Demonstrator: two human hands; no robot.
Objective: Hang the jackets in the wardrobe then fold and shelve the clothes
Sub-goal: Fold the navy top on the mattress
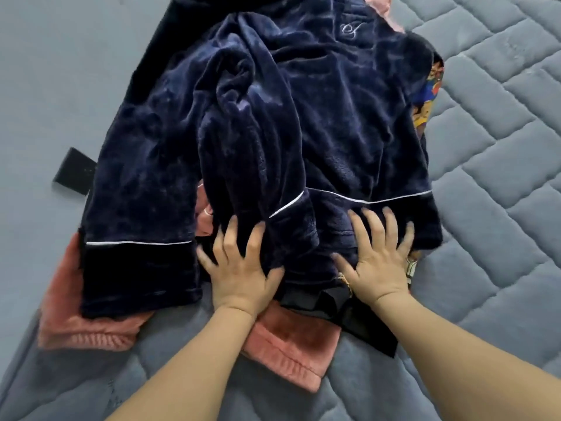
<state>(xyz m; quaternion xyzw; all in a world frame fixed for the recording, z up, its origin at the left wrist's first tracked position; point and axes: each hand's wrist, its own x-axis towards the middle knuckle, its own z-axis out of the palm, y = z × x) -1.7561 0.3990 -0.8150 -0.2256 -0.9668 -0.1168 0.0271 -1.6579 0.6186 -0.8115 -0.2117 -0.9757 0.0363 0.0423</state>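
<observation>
A dark navy plush garment (273, 141) with thin white piping lies spread over a pile of clothes on a grey quilted bed (501, 177), a small embroidered mark near its far edge. Both hands rest on its near hem: the left hand (243, 262) lies flat with fingers spread on the fold of fabric just below the piping, and the right hand (379, 256) lies flat beside it, fingers spread and pressing into the plush; neither hand pinches the cloth. Under the navy garment's near edge a salmon-pink fleece piece (288, 338) sticks out toward the person, showing again at the garment's left corner. A black fabric strip (364, 326) pokes out beneath the right wrist. At the navy garment's right side a brightly printed cloth (425, 98) shows along its edge. Left of the garment a small black flat object (74, 171) lies on the bed.
</observation>
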